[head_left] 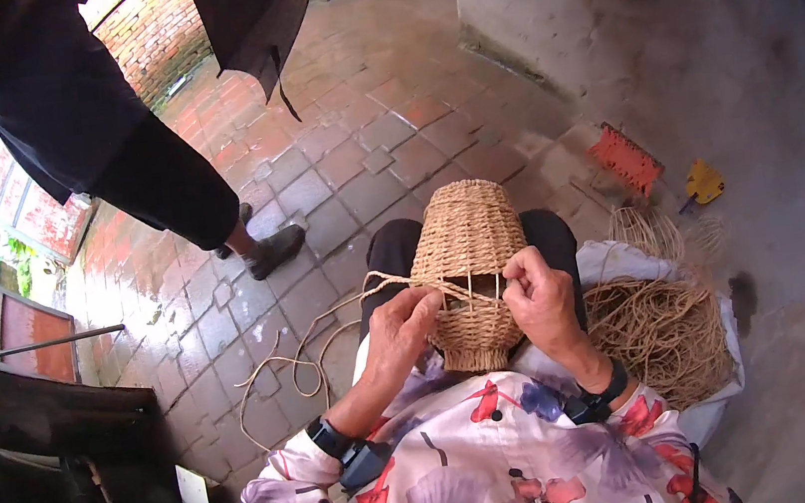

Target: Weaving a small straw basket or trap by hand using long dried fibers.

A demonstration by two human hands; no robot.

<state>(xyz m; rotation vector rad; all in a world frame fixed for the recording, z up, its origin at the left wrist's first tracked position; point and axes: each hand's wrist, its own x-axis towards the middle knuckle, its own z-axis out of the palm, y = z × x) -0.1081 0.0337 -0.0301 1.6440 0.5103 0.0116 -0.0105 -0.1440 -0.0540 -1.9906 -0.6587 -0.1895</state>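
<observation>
On the lap, in the head view, a woven straw basket (468, 243) is held lying on its side, its rounded closed end pointing away over dark trousers. It is gripped from both sides. The left hand (400, 330) is closed on a pale fibre cord (331, 321) at the open band of bare stakes in the weave, and the cord is seen trailing off to the left and looping down onto the floor (359, 146). The right hand (541, 297) is curled shut against the basket's right side, fingertips pinched at the same band of stakes; whether a strand is caught between them cannot be told. Dark bands are worn on both wrists, above flowered sleeves.

The floor is laid with worn reddish and grey pavers, damp-looking and uneven in colour. A rough grey plastered wall (698, 34) is seen on the right. Just beside the right forearm, a bundle of loose straw fibre (664, 335) is piled on a white sheet. Near the wall's foot, an orange flat tool (625, 159) and a small yellow object (704, 182) are laid. At upper left, another person's dark-trousered leg (163, 180) and a shoe (274, 251) are planted on the pavers, with a red brick wall (154, 31) behind.
</observation>
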